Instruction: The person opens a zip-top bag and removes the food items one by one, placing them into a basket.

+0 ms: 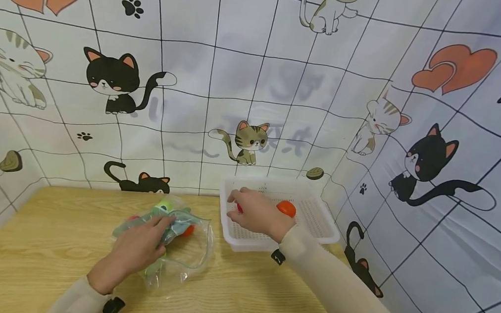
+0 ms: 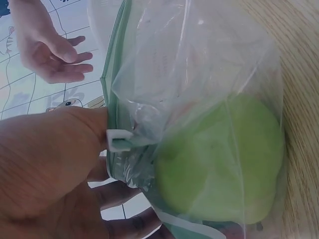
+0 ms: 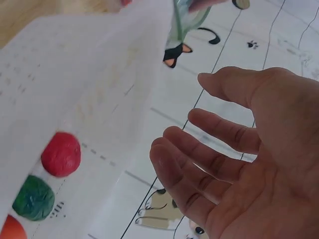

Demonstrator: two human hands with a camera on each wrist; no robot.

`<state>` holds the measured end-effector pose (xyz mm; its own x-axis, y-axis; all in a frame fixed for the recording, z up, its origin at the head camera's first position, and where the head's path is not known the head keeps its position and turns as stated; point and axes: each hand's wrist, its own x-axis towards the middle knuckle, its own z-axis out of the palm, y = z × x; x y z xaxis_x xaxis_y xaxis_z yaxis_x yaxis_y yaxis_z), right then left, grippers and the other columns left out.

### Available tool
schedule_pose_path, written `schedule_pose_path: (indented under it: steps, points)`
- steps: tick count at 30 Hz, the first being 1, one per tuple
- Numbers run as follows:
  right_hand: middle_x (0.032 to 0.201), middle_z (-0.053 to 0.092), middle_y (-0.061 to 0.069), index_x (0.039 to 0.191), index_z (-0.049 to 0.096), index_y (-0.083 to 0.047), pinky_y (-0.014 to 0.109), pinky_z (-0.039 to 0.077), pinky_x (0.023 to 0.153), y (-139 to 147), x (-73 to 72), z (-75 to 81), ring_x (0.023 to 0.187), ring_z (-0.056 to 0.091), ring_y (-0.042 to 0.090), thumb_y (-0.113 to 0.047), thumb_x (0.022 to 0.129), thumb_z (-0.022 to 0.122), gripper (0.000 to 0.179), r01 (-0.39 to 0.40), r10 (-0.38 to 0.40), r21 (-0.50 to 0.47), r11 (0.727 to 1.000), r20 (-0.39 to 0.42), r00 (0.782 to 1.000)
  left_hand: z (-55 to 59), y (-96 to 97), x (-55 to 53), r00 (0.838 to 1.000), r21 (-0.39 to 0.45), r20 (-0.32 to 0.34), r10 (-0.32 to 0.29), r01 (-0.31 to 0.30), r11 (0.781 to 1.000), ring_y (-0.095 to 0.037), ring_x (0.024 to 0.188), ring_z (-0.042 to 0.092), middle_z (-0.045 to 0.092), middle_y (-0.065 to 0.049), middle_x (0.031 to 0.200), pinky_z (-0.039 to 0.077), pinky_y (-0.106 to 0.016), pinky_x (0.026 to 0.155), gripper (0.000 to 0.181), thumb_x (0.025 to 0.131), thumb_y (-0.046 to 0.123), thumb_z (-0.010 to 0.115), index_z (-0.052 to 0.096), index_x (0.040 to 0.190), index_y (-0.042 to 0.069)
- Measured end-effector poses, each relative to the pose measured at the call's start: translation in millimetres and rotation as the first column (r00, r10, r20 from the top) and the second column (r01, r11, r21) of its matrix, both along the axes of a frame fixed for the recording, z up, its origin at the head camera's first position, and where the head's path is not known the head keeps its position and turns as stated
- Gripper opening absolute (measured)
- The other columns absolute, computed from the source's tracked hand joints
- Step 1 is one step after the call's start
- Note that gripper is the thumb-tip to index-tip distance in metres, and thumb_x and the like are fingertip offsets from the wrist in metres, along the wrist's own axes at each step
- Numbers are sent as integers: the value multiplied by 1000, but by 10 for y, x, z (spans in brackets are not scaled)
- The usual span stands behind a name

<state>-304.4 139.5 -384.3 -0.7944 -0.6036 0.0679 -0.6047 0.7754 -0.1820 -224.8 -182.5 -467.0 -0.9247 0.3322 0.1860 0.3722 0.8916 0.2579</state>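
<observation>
My left hand (image 1: 137, 246) pinches the green zip edge of a clear plastic zip bag (image 2: 219, 55), thumb on one side and fingers on the other. Inside the bag lies a big green rounded thing (image 2: 219, 164), along with something orange-red (image 1: 188, 230). Over the left part of a white plastic basket (image 1: 236, 244) hovers my right hand (image 1: 261, 214), its fingers loosely bent and holding nothing. A red ball (image 3: 61, 154), a dark green ball (image 3: 34, 198) and an orange round thing (image 1: 286, 209) are in the basket; the hand partly covers them in the head view.
The bag and basket stand side by side on a wood-grain table (image 1: 65, 225). Behind and to the right hangs a white cloth (image 1: 186, 76) with a grid and printed cats, close behind the basket.
</observation>
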Motion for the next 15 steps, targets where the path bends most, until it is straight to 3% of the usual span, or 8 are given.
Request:
schedule_pose_path:
  steps: [7, 11, 15]
  points:
    - [136, 78, 11, 142, 74, -9, 40, 68, 99, -160, 289, -5, 113, 77, 24, -28, 113, 79, 36, -77, 76, -61, 995, -17, 997, -7, -33, -7, 1000, 34, 11, 10, -10, 999, -14, 67, 52, 78, -24, 142, 39, -29, 52, 80, 94, 10, 85, 56, 168, 5]
    - [135, 77, 7, 141, 75, -10, 30, 67, 93, -286, 444, -50, 107, 76, 20, -28, 112, 80, 35, -138, 132, -82, 987, -73, 989, -19, -43, -15, 1000, 52, 10, 11, -11, 999, -13, 62, 48, 80, -15, 114, 36, -28, 51, 80, 95, 9, 83, 53, 170, 5]
    - [134, 78, 7, 141, 75, -11, 22, 64, 88, -434, 572, -132, 103, 76, 16, -25, 113, 80, 32, -217, 205, -99, 971, -117, 972, -20, -41, -20, 1000, 59, 27, 16, -17, 998, -13, 60, 47, 68, -3, 89, 36, -29, 51, 80, 97, 8, 81, 50, 171, 5]
